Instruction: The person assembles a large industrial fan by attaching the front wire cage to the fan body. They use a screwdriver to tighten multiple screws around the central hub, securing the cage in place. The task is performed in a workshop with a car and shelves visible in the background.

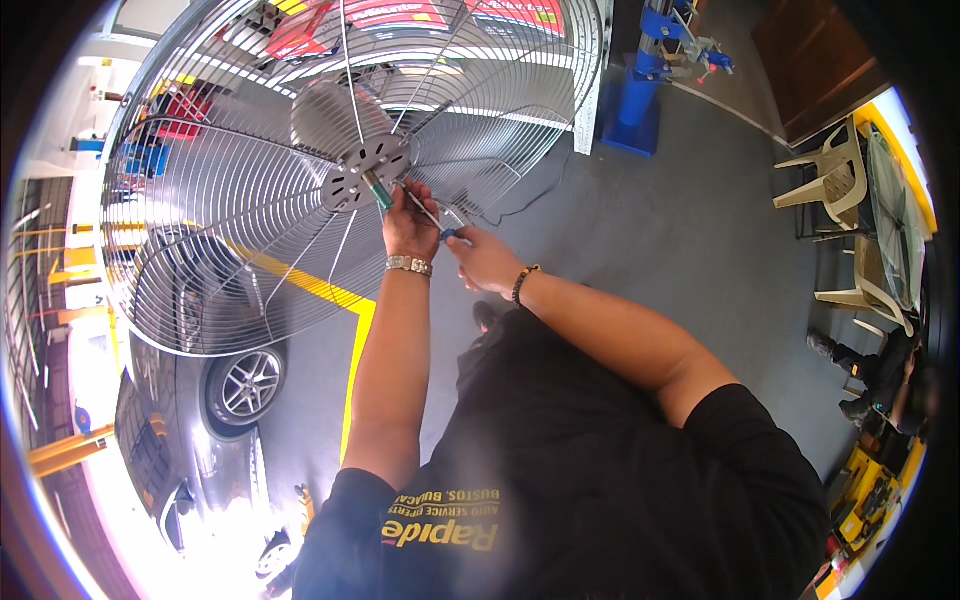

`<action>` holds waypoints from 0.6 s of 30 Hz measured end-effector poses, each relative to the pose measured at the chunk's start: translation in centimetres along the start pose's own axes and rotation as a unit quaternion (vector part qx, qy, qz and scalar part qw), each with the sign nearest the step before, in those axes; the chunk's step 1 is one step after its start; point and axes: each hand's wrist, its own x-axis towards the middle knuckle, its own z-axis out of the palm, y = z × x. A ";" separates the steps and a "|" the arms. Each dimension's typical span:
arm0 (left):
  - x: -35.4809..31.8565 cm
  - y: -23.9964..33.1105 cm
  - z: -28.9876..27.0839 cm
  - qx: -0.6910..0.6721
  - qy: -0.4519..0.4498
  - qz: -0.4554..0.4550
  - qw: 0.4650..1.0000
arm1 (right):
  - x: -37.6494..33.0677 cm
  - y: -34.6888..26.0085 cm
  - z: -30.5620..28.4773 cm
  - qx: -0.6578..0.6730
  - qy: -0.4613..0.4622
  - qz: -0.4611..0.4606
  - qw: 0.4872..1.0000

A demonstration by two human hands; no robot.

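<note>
A large round metal fan (300, 215) with a wire guard fills the upper left. Its slotted centre plate (350, 172) faces me. My right hand (487, 260) is closed round the blue handle of a screwdriver (449, 236), whose thin shaft slants up and left toward the plate. My left hand (408, 225), a metal band on its wrist, is raised at the hub with curled fingers beside the shaft; what they grip is partly hidden. A green cylinder with a brass-coloured end (379, 190) juts from the plate, next to my left fingers.
A dark car (195, 390) stands at the left, beyond a yellow floor line (352, 370). Behind the fan rises a blue machine post (632, 110). Beige plastic chairs (835, 185) and a person's legs (865, 375) are at the right. A cable (535, 205) lies on the grey floor.
</note>
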 end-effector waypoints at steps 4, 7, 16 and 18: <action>0.3 0.3 -0.8 -0.028 -0.004 -0.015 0.999 | -0.2 0.1 0.7 -0.017 -0.009 0.020 1.000; 0.5 0.4 -1.2 -0.038 -0.017 -0.024 0.999 | -0.4 0.4 1.4 0.014 0.011 0.020 1.000; 0.4 1.0 -1.0 -0.055 -0.093 -0.054 0.993 | -0.3 0.8 2.7 -0.027 0.083 -0.010 0.996; 0.2 1.0 -0.9 -0.067 -0.088 -0.068 0.992 | -0.6 0.5 3.0 -0.054 0.110 -0.009 0.992</action>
